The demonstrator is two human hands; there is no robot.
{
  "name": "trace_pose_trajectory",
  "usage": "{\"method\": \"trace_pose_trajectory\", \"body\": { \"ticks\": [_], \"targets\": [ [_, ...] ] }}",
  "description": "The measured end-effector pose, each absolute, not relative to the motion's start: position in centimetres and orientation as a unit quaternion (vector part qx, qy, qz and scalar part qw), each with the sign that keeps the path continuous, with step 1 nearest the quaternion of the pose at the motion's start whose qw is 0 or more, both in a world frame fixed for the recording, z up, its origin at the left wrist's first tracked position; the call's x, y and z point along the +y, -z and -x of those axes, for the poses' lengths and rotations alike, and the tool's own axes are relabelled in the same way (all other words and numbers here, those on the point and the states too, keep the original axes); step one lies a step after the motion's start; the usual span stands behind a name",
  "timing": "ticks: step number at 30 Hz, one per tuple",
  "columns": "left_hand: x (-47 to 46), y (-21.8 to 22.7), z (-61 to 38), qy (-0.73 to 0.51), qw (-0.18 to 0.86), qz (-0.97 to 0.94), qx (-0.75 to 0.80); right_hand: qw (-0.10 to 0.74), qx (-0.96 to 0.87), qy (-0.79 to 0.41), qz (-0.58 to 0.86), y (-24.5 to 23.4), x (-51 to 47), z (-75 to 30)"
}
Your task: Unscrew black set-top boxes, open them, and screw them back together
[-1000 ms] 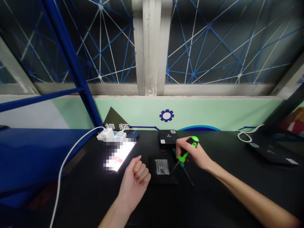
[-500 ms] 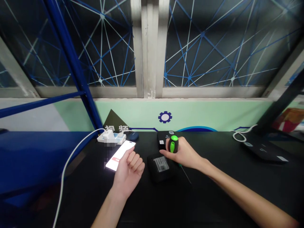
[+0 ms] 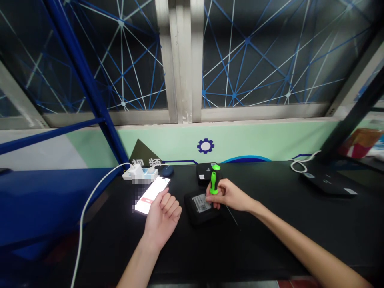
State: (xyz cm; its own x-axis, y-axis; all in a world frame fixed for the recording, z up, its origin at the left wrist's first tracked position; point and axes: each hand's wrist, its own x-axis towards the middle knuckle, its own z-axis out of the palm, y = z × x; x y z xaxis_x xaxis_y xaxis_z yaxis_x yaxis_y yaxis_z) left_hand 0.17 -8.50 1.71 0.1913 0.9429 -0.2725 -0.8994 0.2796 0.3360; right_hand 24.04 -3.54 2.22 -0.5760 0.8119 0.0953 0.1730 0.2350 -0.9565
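My right hand (image 3: 229, 195) grips a green-and-black screwdriver (image 3: 214, 183) that stands upright over a flat black box (image 3: 196, 218) with a silver label (image 3: 201, 203). The screwdriver's tip is hidden, so I cannot tell whether it touches the box. My left hand (image 3: 163, 218) is closed with its fingers curled in, left of the box; what it holds, if anything, is hidden. Its thumb overlaps the edge of a phone (image 3: 152, 195) with a lit screen. Right of the box lies the thin metal shaft (image 3: 233, 217) of another tool, its handle covered by my right hand.
A second black box (image 3: 204, 172) stands behind. A white power strip (image 3: 139, 173) and a dark blue rounded object (image 3: 167, 171) are at the back left. A white cable (image 3: 80, 232) runs down the left side. A flat black device (image 3: 328, 185) lies far right.
My right hand has moved lower on the screwdriver, from around its top to the bottom of the handle, with fingertips pinched. My left hand stays put. The view has shifted slightly.
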Motion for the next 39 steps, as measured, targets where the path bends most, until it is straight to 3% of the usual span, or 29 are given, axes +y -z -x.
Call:
{"method": "trace_pose_trajectory", "body": {
  "ticks": [8,16,27,39],
  "targets": [
    [-8.6,-1.6,-0.1,-0.601,0.764,-0.05,0.23,0.305,-0.823,-0.307,0.367,-2.9,-3.0,-25.2],
    [-8.6,-1.4,0.0,-0.6,0.761,-0.063,0.236,0.247,-0.86,-0.165,0.415,-1.6,-3.3,-24.8],
    [-8.6,-1.1,0.0,-0.597,0.763,-0.068,0.239,0.265,-0.853,-0.3,0.335,-1.1,-2.4,-24.8],
    [-8.7,-1.0,-0.2,-0.595,0.768,-0.071,0.227,0.281,-0.869,-0.257,0.316,-1.8,-2.3,-25.4]
  ]
}}
